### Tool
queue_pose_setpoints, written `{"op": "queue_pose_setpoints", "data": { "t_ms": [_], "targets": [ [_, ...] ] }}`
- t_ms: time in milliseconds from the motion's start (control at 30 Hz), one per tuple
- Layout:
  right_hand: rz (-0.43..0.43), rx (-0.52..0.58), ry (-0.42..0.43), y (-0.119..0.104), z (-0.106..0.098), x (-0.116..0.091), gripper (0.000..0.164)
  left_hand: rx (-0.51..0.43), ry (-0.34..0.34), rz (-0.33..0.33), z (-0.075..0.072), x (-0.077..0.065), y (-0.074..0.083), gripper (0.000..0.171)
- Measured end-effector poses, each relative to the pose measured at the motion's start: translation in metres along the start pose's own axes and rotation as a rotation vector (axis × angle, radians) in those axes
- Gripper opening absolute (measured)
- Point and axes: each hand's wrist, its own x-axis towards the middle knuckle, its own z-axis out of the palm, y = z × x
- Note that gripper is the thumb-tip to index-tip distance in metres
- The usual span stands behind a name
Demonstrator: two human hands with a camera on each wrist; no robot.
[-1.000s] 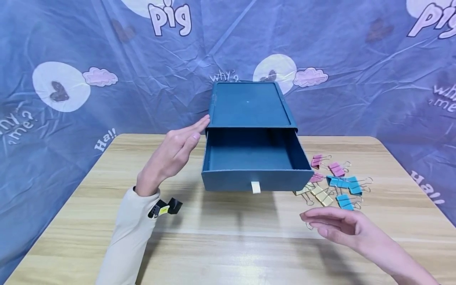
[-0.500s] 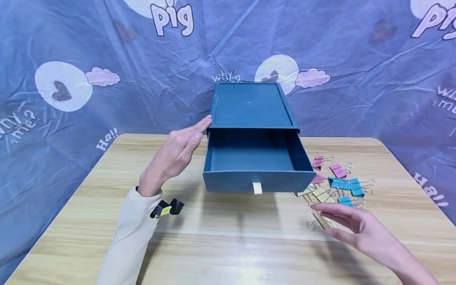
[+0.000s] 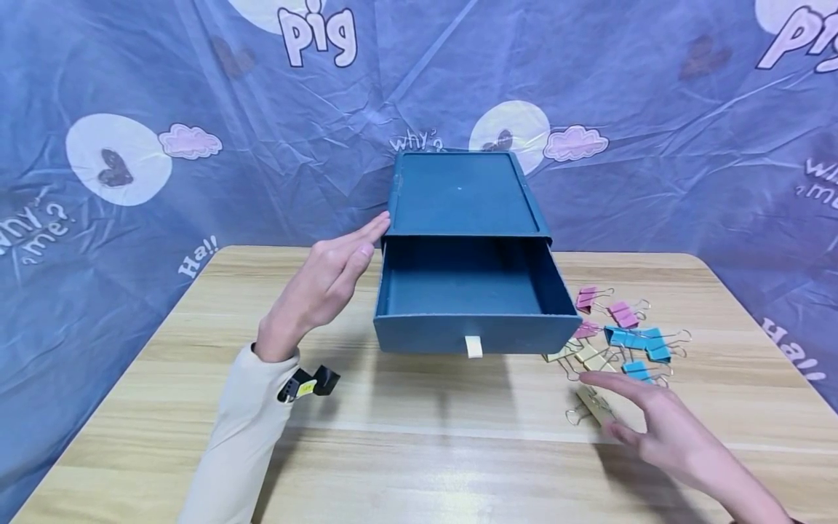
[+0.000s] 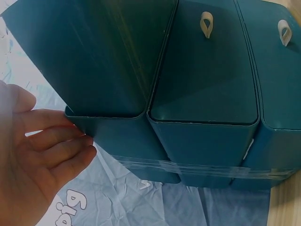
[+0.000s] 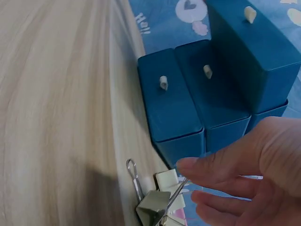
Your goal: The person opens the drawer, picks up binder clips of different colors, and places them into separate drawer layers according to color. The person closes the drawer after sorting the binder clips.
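My left hand (image 3: 321, 284) rests straight fingers against the left side of a dark blue drawer cabinet (image 3: 465, 193). In the left wrist view, its fingertips (image 4: 87, 141) are right at the casing of the pulled-out drawer. That top drawer (image 3: 474, 333) has a white pull tab, and its visible inside is bare. My right hand (image 3: 674, 429) hovers low over the table's right half, thumb and fingers apart around a pale gold binder clip (image 3: 596, 407). In the right wrist view, one wire handle of the clip (image 5: 153, 207) reaches up close to the thumb tip.
Several pink, blue and gold binder clips (image 3: 631, 336) lie clustered right of the cabinet on the wooden table (image 3: 432, 466). Two lower drawers (image 5: 169, 103) are shut, and clear tape (image 4: 202, 170) runs across the casings. A printed blue cloth (image 3: 262, 182) hangs behind.
My right hand has shifted slightly right, its thumb and index finger spreading wider, so the gold clip beneath it shows more. My left hand and the drawer hold their place.
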Motion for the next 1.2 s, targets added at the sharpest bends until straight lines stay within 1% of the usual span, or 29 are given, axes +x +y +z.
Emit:
{"op": "queue_pose_setpoints", "data": {
  "t_ms": [133,233,400,633,767,867,1033,1100,1200],
  "targets": [
    [0.010,-0.048,-0.027,0.005,0.004,-0.002,0.078,0.005,0.001,-0.001,0.000,0.000,0.000,0.041],
    [0.015,-0.057,-0.038,0.008,0.006,-0.003,0.078,0.007,0.003,0.000,0.000,0.000,0.000,0.041],
    [-0.001,-0.063,-0.039,0.011,0.010,-0.002,0.079,0.005,0.007,-0.001,0.000,0.000,-0.001,0.041],
    [0.012,-0.080,-0.118,0.013,0.012,0.001,0.077,0.009,0.008,-0.005,0.001,0.000,-0.001,0.041],
    [0.012,-0.081,-0.142,0.014,0.012,0.000,0.076,0.008,0.005,-0.011,0.002,0.001,-0.001,0.041],
    [0.012,-0.074,-0.142,0.014,0.013,-0.001,0.076,0.007,0.008,-0.007,0.002,0.000,-0.001,0.041],
    [-0.004,-0.093,-0.131,0.016,0.015,-0.001,0.076,0.008,0.010,0.001,0.003,0.001,-0.001,0.040],
    [-0.010,-0.112,-0.127,0.017,0.015,-0.002,0.073,0.009,0.012,0.002,0.003,0.001,-0.001,0.040],
    [-0.028,-0.156,-0.095,0.018,0.016,-0.001,0.062,0.014,0.016,0.003,0.003,0.001,-0.001,0.040]
  ]
}}
